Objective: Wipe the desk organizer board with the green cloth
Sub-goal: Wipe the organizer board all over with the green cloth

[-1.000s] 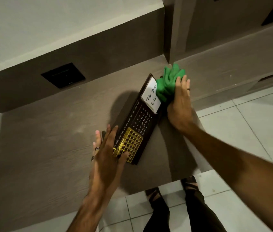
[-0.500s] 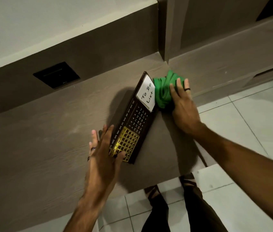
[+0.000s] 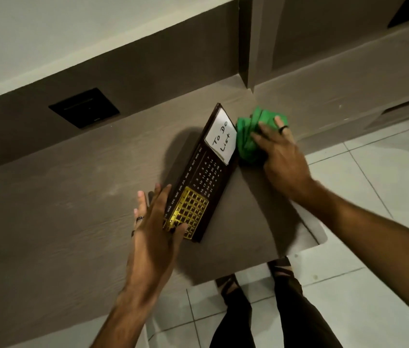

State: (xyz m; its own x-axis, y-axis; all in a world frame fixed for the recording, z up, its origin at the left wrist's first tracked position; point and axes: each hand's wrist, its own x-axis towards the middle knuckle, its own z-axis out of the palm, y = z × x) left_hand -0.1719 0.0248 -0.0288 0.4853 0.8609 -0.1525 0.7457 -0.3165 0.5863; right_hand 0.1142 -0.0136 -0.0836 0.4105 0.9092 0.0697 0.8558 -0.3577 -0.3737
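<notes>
The desk organizer board (image 3: 204,175) is a dark brown slab lying diagonally on the grey-brown desk (image 3: 73,197). It carries a white "To Do List" card at its far end, calendar numbers in the middle and a gold grid at its near end. My left hand (image 3: 157,229) lies flat with spread fingers on the gold grid end. A bunched green cloth (image 3: 251,136) sits against the board's far right edge, beside the white card. My right hand (image 3: 280,153) presses on the cloth, gripping it.
A black wall socket plate (image 3: 84,108) sits on the back panel at left. A vertical partition (image 3: 251,59) rises behind the board. The desk's front edge ends near my feet (image 3: 280,266) on the white tiled floor (image 3: 374,197).
My right hand with the green cloth has slid from over the white card's far corner down along the board's right edge. My left hand stays on the gold grid.
</notes>
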